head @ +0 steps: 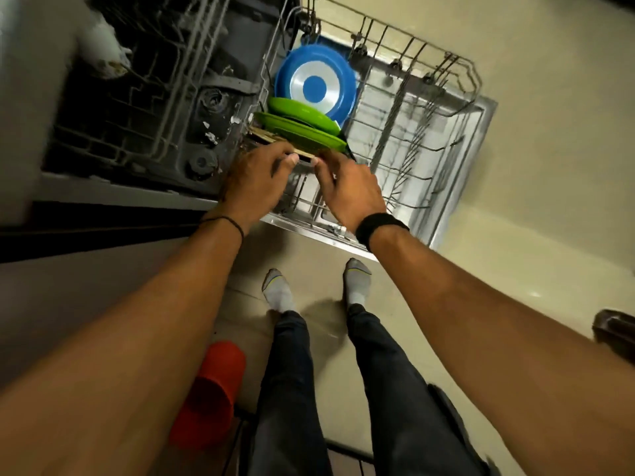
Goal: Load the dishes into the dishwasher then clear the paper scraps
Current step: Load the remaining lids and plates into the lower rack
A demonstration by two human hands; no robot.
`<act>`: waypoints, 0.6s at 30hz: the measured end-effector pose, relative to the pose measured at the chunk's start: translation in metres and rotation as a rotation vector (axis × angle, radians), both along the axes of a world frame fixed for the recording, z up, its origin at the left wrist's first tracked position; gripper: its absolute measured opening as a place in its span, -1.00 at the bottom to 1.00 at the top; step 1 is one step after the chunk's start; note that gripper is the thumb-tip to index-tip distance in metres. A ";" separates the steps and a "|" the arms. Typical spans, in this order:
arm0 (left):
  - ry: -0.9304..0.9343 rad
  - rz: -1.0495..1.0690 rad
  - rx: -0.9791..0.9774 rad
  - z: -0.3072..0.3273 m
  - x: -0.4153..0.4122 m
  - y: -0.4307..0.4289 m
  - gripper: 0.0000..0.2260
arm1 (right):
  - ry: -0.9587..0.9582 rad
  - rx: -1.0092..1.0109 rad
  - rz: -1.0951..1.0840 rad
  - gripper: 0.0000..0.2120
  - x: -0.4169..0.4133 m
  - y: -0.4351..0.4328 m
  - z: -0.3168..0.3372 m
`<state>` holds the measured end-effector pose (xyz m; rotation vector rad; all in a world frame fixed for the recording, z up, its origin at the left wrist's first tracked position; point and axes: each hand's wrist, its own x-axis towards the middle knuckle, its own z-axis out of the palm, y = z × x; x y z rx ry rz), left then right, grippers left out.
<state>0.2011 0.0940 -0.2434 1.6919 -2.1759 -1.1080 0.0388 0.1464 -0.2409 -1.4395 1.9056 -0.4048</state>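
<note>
Over the rack [433, 115], left hand [253, 182] and right hand [347, 187] pinch a brown plate [270, 139].

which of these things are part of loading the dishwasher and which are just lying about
In the job: dishwasher rack, blue plate, green plates, brown flat piece gripped by left hand and right hand.
Lying about: red cup (possibly still to load), dark object at right edge, white thing at upper left.
</note>
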 end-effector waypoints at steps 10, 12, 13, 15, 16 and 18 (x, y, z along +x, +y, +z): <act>0.272 0.315 0.083 0.209 -0.042 0.099 -0.64 | -0.252 -0.034 0.011 -0.59 -0.050 0.068 0.203; 0.377 0.361 0.096 0.237 -0.051 0.114 -0.65 | -0.331 -0.069 -0.023 -0.59 -0.058 0.082 0.227; 0.413 0.387 0.093 0.248 -0.054 0.123 -0.66 | -0.386 -0.085 -0.049 -0.60 -0.062 0.090 0.236; 0.452 0.433 0.079 0.260 -0.057 0.138 -0.67 | -0.477 -0.103 -0.086 -0.61 -0.066 0.101 0.250; 0.458 0.450 0.080 0.262 -0.056 0.144 -0.67 | -0.501 -0.100 -0.088 -0.60 -0.066 0.105 0.254; 0.473 0.501 0.084 0.266 -0.050 0.157 -0.66 | -0.515 -0.091 -0.055 -0.60 -0.061 0.110 0.261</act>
